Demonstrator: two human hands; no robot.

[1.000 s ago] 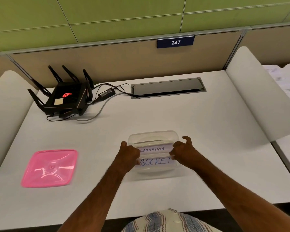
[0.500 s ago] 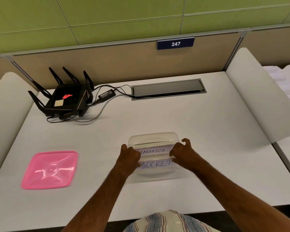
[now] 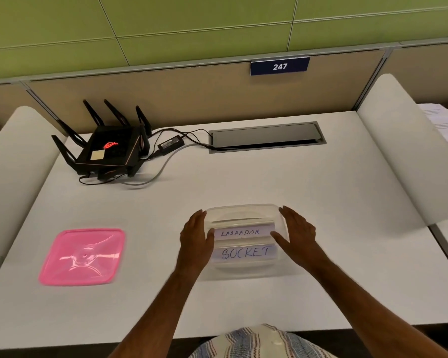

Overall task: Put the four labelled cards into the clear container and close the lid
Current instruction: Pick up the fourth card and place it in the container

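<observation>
At lower centre of the frame the clear, round-cornered plastic container sits on the white desk, open, with cards inside: two read "LABRADOR" and "SOCKET", while others behind show only their edges, so the count cannot be confirmed. The left hand and right hand flank its sides, fingers extended and spread, gripping nothing. The lid remains: the translucent pink square lid lies at lower left, well apart. A blue plaque reads "247".
</observation>
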